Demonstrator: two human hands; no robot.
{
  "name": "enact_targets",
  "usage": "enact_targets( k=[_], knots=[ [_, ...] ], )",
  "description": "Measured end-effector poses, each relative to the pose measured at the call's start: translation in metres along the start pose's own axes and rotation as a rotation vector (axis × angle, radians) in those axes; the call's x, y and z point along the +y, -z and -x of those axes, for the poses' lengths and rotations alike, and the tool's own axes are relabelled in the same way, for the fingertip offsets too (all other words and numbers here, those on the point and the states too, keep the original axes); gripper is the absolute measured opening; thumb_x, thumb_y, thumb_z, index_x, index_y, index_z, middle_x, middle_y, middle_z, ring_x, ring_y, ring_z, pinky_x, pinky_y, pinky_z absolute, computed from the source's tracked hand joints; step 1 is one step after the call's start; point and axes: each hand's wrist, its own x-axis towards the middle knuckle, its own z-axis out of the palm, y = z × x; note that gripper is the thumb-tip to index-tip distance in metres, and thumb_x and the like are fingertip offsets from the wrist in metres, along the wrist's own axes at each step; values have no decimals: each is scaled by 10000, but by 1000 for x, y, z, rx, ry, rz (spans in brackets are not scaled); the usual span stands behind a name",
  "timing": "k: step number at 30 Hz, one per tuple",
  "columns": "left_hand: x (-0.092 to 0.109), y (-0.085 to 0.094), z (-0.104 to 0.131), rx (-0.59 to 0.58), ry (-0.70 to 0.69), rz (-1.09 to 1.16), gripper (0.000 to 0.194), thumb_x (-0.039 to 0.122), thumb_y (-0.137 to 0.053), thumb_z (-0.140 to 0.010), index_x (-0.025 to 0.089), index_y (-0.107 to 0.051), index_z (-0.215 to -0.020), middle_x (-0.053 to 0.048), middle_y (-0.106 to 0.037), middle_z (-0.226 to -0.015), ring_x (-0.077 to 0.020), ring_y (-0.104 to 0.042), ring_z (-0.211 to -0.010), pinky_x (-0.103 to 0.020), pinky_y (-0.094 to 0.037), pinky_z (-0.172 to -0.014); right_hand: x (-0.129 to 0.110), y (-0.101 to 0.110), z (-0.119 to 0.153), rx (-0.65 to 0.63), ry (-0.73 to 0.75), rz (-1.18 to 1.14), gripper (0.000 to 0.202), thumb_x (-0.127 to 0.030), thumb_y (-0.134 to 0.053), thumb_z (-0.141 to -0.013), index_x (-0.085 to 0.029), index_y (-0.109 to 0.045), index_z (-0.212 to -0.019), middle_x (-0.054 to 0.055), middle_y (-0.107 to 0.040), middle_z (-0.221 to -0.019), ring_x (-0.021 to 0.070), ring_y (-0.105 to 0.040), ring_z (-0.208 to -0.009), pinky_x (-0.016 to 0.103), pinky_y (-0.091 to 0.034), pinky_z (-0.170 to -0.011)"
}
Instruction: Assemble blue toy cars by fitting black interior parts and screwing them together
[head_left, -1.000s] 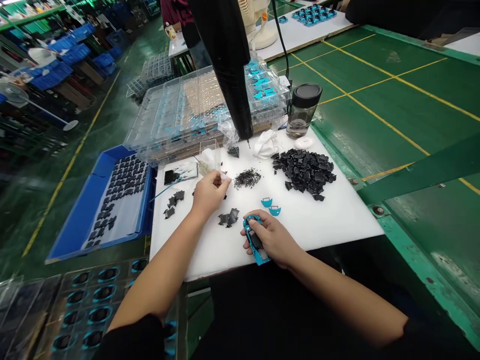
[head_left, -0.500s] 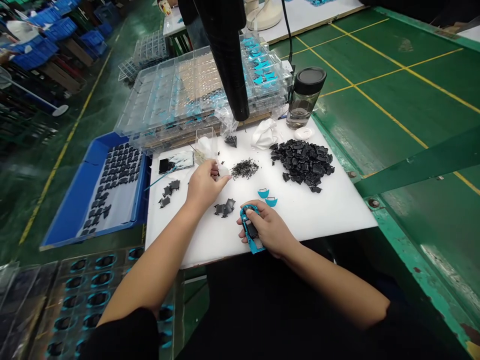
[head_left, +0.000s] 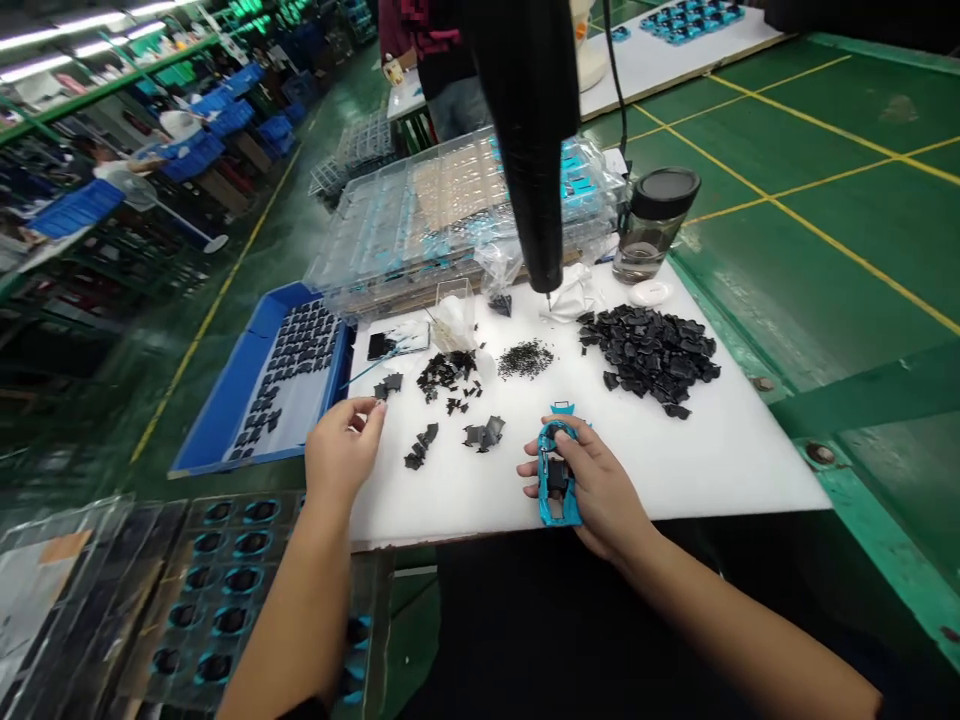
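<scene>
My right hand (head_left: 600, 480) is wrapped round a blue plastic housing (head_left: 547, 495), its thumb over the upper end. A black insert sits within the housing. Just beyond these fingers lies a small blue curved piece (head_left: 562, 408). At the left of the white table, my left hand (head_left: 343, 450) has thumb and forefinger drawn together beside a few black plastic parts (head_left: 388, 386). Whether anything is in that pinch is too small to make out. Two further clusters, black clips (head_left: 421, 446) and dark square parts (head_left: 486, 434), lie between my hands.
A black powered screwdriver (head_left: 544, 250) hangs over a pile of tiny screws (head_left: 526, 359). Heaped black parts (head_left: 652, 350) lie right, below a lidded bottle (head_left: 656, 225). Clear trays (head_left: 375, 230) stand behind. A blue bin (head_left: 214, 400) with rows of black parts stands left.
My left hand has moved from near the screws back to the left, uncovering a pile of small black pieces. My right hand still holds the blue housing. The camera view has shifted.
</scene>
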Motion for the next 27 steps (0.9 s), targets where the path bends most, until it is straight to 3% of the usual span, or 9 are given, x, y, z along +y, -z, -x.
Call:
enact_targets(
  k=[3,5,8,10,12,16,20,27],
  knots=[
    [-32,-8,-40,60,168,-39,501,485,-591,-822,160,-601,-1204,-123,-681,-1057,-258,-632,-852,-385,-493,-805,-2,-2,0,-14,-32,-4,317,-456,-667,-889,-307,-567,-1150,26,-691,-971,206,-685,-890,353,-612,-682],
    [-49,-17,-66,40,205,-30,568,466,-627,-783,127,-592,-1237,-167,-662,-1125,-291,-635,-906,-406,-491,-827,-2,-3,1,-26,-60,-8,305,-445,-666,-894,-308,-576,-1151,27,-685,-978,191,-662,-877,350,-616,-680],
    [-65,-25,-87,-54,193,5,382,405,-682,-712,158,-713,-1001,-139,-703,-982,-301,-639,-845,-403,-486,-798,-3,-2,1,-50,-105,-12,297,-433,-651,-907,-296,-584,-1162,31,-669,-982,166,-630,-793,341,-613,-646],
    [-69,-23,-90,-94,175,42,238,381,-692,-688,186,-734,-817,-103,-713,-828,-288,-631,-764,-390,-477,-748,-4,-1,2,-61,-127,-6,318,-431,-642,-912,-291,-579,-1191,36,-657,-992,162,-621,-774,331,-605,-620],
    [-72,-16,-86,-99,157,95,203,389,-699,-683,205,-740,-759,-76,-708,-736,-271,-621,-711,-372,-467,-704,-5,1,2,-68,-139,6,353,-431,-644,-908,-286,-563,-1220,41,-645,-1006,163,-620,-777,319,-596,-601],
    [-69,-1,-78,-16,128,259,341,477,-691,-719,213,-772,-919,-49,-707,-714,-233,-628,-677,-329,-467,-635,-4,-1,0,-75,-141,113,495,-425,-733,-842,-307,-480,-1251,24,-619,-1040,146,-619,-755,299,-583,-578],
    [-52,-6,-81,115,57,447,445,522,-655,-754,178,-751,-1020,-43,-701,-756,-190,-644,-700,-285,-498,-637,-1,-8,0,-107,-136,225,617,-414,-817,-763,-333,-393,-1204,-39,-574,-930,140,-612,-707,311,-584,-554],
    [-16,-11,-87,298,-36,527,320,437,-646,-788,172,-748,-935,-29,-700,-747,-155,-643,-672,-272,-503,-659,0,-9,0,-61,-127,169,477,-415,-759,-823,-282,-424,-1135,-37,-585,-859,110,-612,-648,258,-561,-556]
  ],
)
